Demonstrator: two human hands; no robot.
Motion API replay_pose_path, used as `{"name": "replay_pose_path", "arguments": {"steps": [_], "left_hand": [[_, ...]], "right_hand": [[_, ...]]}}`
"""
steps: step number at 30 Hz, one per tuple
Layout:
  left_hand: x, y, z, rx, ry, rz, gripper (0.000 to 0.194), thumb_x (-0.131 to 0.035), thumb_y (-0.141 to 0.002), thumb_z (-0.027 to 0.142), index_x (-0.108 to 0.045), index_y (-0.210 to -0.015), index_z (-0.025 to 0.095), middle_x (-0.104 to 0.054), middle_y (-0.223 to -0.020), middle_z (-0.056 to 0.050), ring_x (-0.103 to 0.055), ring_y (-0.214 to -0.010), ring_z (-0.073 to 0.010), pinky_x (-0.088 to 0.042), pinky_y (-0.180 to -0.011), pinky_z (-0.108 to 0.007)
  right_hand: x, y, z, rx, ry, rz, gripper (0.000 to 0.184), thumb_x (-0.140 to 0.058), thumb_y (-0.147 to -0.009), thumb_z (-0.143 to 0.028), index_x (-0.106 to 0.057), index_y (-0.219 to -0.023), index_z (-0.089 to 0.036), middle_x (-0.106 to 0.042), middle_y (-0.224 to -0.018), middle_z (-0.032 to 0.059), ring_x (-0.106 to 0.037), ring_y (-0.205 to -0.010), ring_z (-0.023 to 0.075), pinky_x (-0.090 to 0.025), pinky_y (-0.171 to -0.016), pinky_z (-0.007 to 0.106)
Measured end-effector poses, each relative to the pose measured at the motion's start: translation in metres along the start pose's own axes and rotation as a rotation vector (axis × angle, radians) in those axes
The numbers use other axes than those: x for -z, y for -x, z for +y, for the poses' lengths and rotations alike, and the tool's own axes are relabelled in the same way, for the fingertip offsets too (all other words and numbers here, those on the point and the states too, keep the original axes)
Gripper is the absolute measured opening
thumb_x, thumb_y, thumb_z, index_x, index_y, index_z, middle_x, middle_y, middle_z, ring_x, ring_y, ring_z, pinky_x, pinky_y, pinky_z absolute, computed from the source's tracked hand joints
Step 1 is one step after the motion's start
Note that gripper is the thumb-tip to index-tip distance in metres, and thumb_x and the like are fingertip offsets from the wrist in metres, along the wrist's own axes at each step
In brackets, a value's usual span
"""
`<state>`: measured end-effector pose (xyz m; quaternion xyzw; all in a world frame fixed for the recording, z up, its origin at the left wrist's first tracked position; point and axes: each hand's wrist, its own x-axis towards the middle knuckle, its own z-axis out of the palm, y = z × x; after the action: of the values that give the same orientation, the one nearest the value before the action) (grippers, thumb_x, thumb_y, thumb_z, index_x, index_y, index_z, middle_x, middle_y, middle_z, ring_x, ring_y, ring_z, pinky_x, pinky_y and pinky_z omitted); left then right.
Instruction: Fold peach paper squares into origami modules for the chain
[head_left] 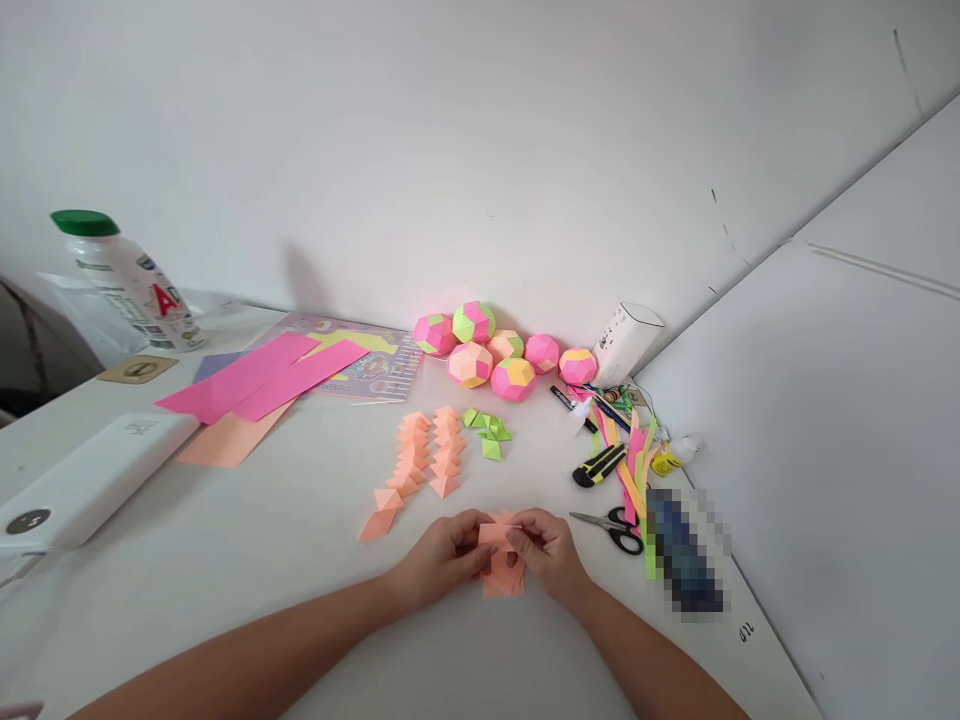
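Note:
Between my two hands is a small peach paper piece (499,537), pinched at both sides. My left hand (450,555) grips its left edge with thumb and fingers, and my right hand (551,552) grips the right edge. Just below, more peach paper (501,582) lies on or near the tabletop; whether it joins the held piece I cannot tell. Ahead on the left stand two rows of folded peach paper units (411,455), the second row (446,450) beside the first. Several folded green units (489,432) lie to their right.
Several multicoloured paper balls (514,380) sit by the wall. To the right lie scissors (619,528), a utility knife (598,466), paper strips (636,450) and a glue bottle (673,455). Pink paper (262,378), a white device (112,480) and a green-capped bottle (135,285) are at left.

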<state>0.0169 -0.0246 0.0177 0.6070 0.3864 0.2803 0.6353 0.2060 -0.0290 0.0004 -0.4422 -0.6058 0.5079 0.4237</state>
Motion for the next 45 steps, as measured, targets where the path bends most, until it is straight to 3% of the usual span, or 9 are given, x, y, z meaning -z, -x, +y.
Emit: {"name": "replay_pose_path", "arguments": {"steps": [33,45], "left_hand": [[-0.0001,0.0000,-0.0025,0.006,0.006,-0.004,0.022,-0.051,-0.081,0.036,-0.060,-0.089,0.017,-0.064,-0.070,0.000,-0.060,-0.068,-0.0160,-0.046,-0.061,-0.025],[0.0005,0.0004,-0.0026,-0.010,-0.104,-0.016,0.017,-0.052,-0.079,0.031,-0.061,-0.079,0.016,-0.060,-0.066,0.001,-0.054,-0.060,-0.0135,-0.039,-0.051,-0.022]], "right_hand": [[-0.0008,0.0002,-0.0041,-0.005,0.020,-0.010,0.018,-0.060,-0.081,-0.033,-0.061,-0.077,-0.016,-0.063,-0.057,0.0002,-0.061,-0.050,0.0141,-0.047,-0.050,0.024],[-0.0016,0.0014,-0.0073,-0.021,0.017,-0.013,0.019,-0.061,-0.079,-0.034,-0.062,-0.075,-0.015,-0.063,-0.059,0.0007,-0.063,-0.051,0.0149,-0.049,-0.050,0.025]]}}
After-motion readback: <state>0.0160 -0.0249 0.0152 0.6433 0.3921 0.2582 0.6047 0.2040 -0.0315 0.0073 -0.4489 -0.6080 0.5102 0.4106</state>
